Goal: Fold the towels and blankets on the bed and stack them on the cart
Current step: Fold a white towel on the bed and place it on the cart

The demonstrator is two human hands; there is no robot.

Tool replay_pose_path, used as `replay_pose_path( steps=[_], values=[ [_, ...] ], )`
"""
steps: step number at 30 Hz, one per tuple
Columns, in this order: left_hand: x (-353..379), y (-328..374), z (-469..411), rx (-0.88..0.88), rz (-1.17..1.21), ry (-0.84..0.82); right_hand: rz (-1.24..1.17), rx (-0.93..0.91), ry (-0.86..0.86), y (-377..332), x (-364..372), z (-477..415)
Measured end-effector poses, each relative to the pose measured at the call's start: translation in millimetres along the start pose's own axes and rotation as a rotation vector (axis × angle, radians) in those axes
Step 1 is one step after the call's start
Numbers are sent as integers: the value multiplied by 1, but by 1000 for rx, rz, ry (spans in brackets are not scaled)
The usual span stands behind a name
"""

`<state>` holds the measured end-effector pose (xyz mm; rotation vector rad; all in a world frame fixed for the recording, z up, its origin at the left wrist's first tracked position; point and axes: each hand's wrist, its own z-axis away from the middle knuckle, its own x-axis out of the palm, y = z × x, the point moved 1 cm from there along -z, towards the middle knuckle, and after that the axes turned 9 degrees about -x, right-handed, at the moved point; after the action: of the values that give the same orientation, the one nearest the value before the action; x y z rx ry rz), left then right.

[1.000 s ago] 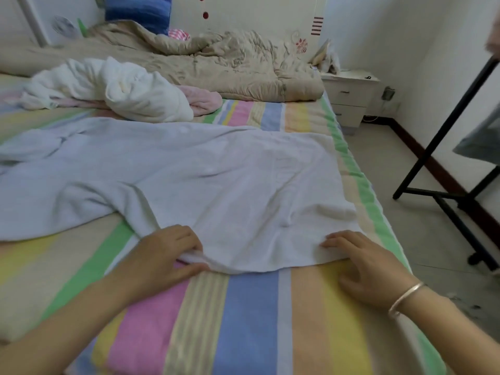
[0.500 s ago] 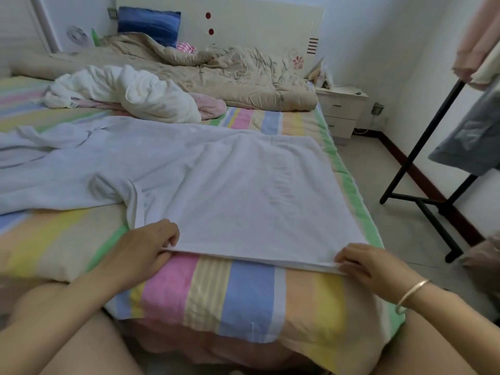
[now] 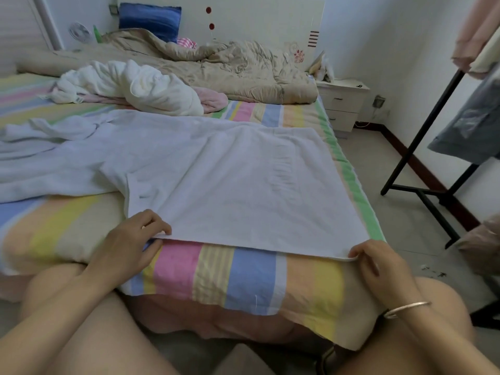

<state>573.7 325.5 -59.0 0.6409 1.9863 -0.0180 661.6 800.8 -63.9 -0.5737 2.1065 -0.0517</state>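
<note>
A large white terry towel (image 3: 216, 180) lies spread on the bed (image 3: 251, 277), which has a sheet of pastel stripes. The towel reaches the near edge and the right edge of the bed, and its left part is wrinkled. The left hand (image 3: 127, 247) pinches the near hem between thumb and curled fingers (image 3: 159, 226), about the middle of the near edge. The right hand (image 3: 376, 269) pinches the towel's near right corner, with fingers curled over it. The hem between them is straight. Further back lie a crumpled white towel (image 3: 151, 90), a pink cloth (image 3: 213, 100) partly under it, and a beige quilt (image 3: 243, 74) along the head edge.
</note>
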Motion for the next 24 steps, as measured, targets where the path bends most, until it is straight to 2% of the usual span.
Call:
replay_pose_path(
  steps=[4,7,14,17,20,22,24],
  values=[
    [-2,-1,16,12,40,-54,33,28,-82,-5,-12,5],
    [-6,-4,25,-6,35,-88,55,-30,-117,-15,-17,13],
    [-15,1,38,20,13,-78,23,2,-193,-25,-23,28],
    [-20,5,48,22,5,-116,-78,123,-235,-33,-32,34],
    [-26,6,47,-147,-8,-119,-148,280,-207,-37,-39,25],
    [-25,11,26,-290,-90,-15,-115,298,-118,-46,-33,-3],
    [-16,29,-6,-341,-42,61,-81,233,-78,-66,-9,-41]
  ],
)
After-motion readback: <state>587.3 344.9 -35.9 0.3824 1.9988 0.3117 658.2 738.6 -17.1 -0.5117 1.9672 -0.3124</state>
